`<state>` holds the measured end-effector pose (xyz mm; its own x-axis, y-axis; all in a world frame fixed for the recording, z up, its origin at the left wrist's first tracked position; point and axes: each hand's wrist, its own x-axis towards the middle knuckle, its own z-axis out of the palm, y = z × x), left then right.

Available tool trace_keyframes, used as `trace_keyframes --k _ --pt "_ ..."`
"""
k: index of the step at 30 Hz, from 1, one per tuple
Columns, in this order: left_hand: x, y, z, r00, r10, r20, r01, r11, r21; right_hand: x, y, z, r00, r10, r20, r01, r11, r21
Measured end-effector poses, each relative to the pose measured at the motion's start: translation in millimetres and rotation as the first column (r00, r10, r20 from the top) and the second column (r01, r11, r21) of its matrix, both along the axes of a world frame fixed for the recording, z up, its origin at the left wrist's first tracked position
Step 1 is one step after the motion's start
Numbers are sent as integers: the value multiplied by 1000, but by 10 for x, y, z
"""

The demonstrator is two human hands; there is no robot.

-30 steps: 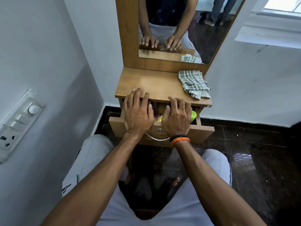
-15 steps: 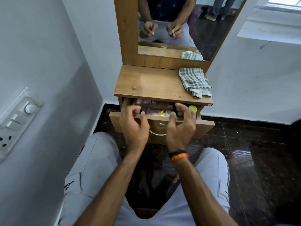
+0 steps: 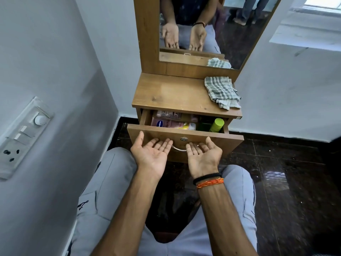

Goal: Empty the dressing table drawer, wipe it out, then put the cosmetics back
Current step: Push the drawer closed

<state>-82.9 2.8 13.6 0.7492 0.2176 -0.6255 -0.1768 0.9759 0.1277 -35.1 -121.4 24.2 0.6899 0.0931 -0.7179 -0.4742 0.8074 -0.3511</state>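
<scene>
The wooden dressing table drawer (image 3: 156, 134) stands partly pulled out, with a metal handle (image 3: 178, 149) and a lock on its front. Inside lie pink cosmetic packets (image 3: 167, 122), a small yellow-and-white item (image 3: 188, 126) and a bottle with a lime-green cap (image 3: 217, 124). A checked grey cloth (image 3: 221, 91) lies crumpled on the right of the tabletop (image 3: 166, 95). My left hand (image 3: 152, 154) and my right hand (image 3: 203, 154) hover palm-up in front of the drawer front, fingers spread, holding nothing.
A mirror (image 3: 203, 30) rises behind the tabletop and reflects my hands. A grey wall with a switch panel (image 3: 22, 133) closes in on the left. My knees flank the drawer. Dark glossy floor tiles (image 3: 286, 172) extend to the right.
Both hands came off the drawer's top edge, drew back toward me and turned palm-up. The drawer's contents now show.
</scene>
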Motion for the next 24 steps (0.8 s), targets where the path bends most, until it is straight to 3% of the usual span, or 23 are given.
trace_keyframes --k 13,24 --pt "395 163 -123 983 -35 178 29 999 35 412 -45 -122 997 54 48 -62 981 181" --pt "667 246 -150 984 -51 168 43 998 49 709 61 -109 998 8 55 -20 975 221"
